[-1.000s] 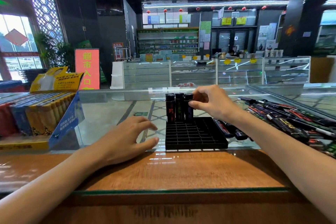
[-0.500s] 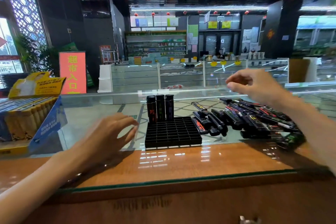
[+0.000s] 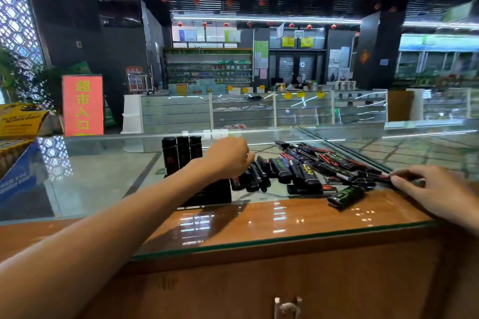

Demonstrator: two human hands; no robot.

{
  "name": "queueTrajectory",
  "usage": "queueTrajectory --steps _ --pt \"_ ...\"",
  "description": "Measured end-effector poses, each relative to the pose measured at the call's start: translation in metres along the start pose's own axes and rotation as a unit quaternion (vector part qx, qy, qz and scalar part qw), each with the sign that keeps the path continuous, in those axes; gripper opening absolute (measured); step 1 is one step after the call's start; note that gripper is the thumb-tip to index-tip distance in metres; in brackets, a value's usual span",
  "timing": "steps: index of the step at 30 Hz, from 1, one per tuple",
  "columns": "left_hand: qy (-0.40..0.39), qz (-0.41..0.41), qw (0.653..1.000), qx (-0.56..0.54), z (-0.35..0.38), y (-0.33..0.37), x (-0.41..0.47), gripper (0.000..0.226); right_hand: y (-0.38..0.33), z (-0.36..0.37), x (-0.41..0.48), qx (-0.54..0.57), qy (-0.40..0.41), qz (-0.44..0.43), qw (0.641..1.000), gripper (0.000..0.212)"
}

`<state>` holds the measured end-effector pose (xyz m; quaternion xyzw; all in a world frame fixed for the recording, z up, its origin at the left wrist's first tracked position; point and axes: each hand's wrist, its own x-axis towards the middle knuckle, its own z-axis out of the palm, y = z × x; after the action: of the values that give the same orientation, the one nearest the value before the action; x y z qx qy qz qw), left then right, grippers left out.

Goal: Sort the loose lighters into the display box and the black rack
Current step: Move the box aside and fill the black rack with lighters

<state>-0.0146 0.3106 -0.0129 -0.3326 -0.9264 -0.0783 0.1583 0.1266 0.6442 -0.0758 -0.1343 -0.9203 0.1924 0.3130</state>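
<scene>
1. The left hand [image 3: 228, 156] is reached across the black rack [image 3: 207, 195] to the left edge of the pile of loose lighters [image 3: 305, 171]. Its fingers are curled downward into the pile and are hidden by the back of the hand, so it cannot be told whether a lighter is grasped.
2. The right hand [image 3: 435, 189] is laid at the right end of the same pile, with its fingertips [image 3: 394, 179] against the dark lighters there. A dark shape is seen between thumb and fingers, but whether it is pinched cannot be told because of blur.
3. The rack is set on the glass countertop [image 3: 103, 176], just left of the pile, and is partly covered by the left forearm. Three black lighters [image 3: 182, 153] are stood upright side by side in its back row.
4. One green-printed lighter [image 3: 346, 197] is lain apart at the near edge of the pile, over the wooden strip [image 3: 259, 220] under the glass.
5. The display box [image 3: 15, 168], blue-fronted and filled with yellow lighters, is placed at the far left of the counter, well apart from the rack.
</scene>
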Motion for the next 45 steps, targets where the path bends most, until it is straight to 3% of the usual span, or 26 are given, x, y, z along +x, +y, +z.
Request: queueTrajectory --steps 2,7,10,14,17,21,28,32,40,45 --pt "-0.034 0.006 0.999 0.01 0.005 0.001 0.0 0.042 -0.004 0.0 -0.001 0.005 0.005 -0.009 1.0 0.027" --pt "0.008 0.014 0.999 -0.042 0.005 0.0 -0.018 0.043 -0.004 0.004 0.0 0.029 0.009 -0.017 0.999 0.02" --pt "0.031 -0.07 0.995 -0.064 -0.005 0.002 -0.012 0.049 -0.008 0.003 -0.001 -0.003 0.028 -0.024 0.999 0.013" --pt "-0.106 -0.152 0.982 -0.033 -0.012 0.014 0.008 0.058 -0.012 0.001 -0.003 -0.013 0.045 -0.015 0.999 0.002" --pt "-0.199 -0.185 0.962 -0.001 -0.013 0.024 0.021 0.07 -0.011 0.002 -0.003 -0.021 0.041 -0.012 0.999 0.007" --pt "-0.253 -0.22 0.942 0.019 -0.018 0.032 0.03 0.077 -0.012 0.001 -0.003 -0.022 0.045 -0.01 0.999 0.009" --pt "-0.249 -0.232 0.94 -0.029 -0.012 0.041 0.039 0.071 -0.013 -0.005 -0.007 -0.026 0.005 -0.005 1.0 0.021" --pt "-0.229 -0.198 0.953 0.001 -0.009 0.046 0.04 0.066 -0.014 -0.005 -0.01 -0.042 -0.005 -0.003 0.999 0.029" --pt "-0.239 -0.198 0.95 -0.026 -0.009 0.052 0.036 0.057 -0.016 -0.004 -0.008 -0.03 -0.01 -0.006 0.999 0.029" --pt "-0.155 -0.153 0.976 -0.012 0.008 0.055 0.029 0.048 -0.017 -0.005 -0.008 -0.029 -0.009 -0.007 1.0 0.027"
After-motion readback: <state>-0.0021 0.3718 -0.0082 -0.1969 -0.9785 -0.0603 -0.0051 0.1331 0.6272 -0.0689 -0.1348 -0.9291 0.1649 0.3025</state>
